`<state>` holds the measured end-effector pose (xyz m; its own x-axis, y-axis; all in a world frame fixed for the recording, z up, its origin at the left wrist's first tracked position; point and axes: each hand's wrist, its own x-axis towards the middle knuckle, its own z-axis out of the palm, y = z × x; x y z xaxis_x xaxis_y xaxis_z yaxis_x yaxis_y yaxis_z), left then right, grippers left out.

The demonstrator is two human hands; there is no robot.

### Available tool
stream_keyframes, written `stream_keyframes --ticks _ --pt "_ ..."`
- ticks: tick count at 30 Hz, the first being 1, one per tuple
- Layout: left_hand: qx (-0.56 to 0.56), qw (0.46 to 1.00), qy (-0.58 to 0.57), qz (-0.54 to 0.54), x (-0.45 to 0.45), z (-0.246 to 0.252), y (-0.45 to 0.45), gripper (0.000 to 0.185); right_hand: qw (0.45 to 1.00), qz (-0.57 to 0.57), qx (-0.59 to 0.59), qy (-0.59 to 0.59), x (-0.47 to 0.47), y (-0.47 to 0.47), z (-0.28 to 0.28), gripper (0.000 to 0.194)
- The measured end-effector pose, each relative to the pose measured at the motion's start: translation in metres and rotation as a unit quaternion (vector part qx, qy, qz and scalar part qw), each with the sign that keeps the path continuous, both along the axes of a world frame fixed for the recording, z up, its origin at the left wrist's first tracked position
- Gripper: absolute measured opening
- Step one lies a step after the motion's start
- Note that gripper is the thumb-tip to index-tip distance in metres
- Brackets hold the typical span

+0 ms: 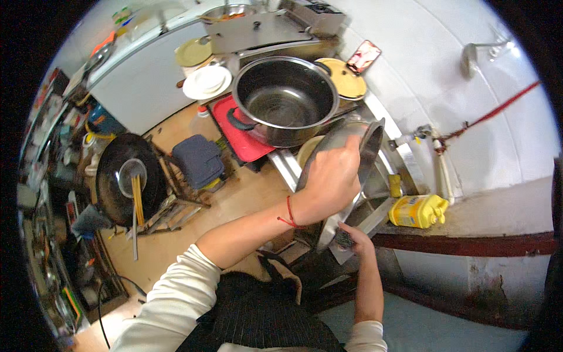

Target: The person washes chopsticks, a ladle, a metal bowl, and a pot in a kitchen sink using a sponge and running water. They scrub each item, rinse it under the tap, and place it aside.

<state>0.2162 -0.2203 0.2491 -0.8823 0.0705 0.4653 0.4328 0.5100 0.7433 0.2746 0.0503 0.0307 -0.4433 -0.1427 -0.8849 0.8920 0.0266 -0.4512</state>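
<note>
My left hand (332, 176), with a red string on its wrist, grips the upper rim of a wide metal pan (374, 141). The pan is steeply tilted over the sink area (382, 176), and my forearm and hand cover much of it. Lower down, my right hand (360, 240) is at the pan's near edge with its thumb extended. Its fingers are around a dark textured piece (344, 240); whether that is a scouring pad or a handle is unclear. Beyond my left hand stands a large dark-lined pot (281, 99) with black side handles.
A red tray (237, 127) lies under the pot's left side. White plates (206, 82), a yellowish plate (347, 81) and a phone (363, 57) surround it. To the right are a yellow detergent bottle (418, 211), sponge (395, 185) and tap (413, 135). A wok (110, 176) stands left.
</note>
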Motion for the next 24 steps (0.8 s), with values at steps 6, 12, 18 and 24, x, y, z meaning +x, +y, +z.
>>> stream_keyframes --ticks 6,12,18,24 --pt "0.055 0.971 -0.229 -0.033 0.053 -0.036 -0.041 0.045 0.99 -0.004 0.137 -0.026 0.015 0.037 0.039 0.04" --pt "0.115 0.929 -0.346 -0.055 0.111 -0.054 -0.112 0.051 0.96 0.121 0.251 0.031 0.007 0.049 0.118 0.041" --pt "0.22 0.791 -0.57 -0.035 0.108 -0.077 -0.207 0.046 0.975 0.11 0.192 0.011 0.009 -0.039 0.138 0.029" --pt "0.121 0.769 -0.625 0.05 0.122 -0.15 -0.282 0.045 0.968 0.12 0.214 -0.055 0.027 -0.118 0.082 0.039"
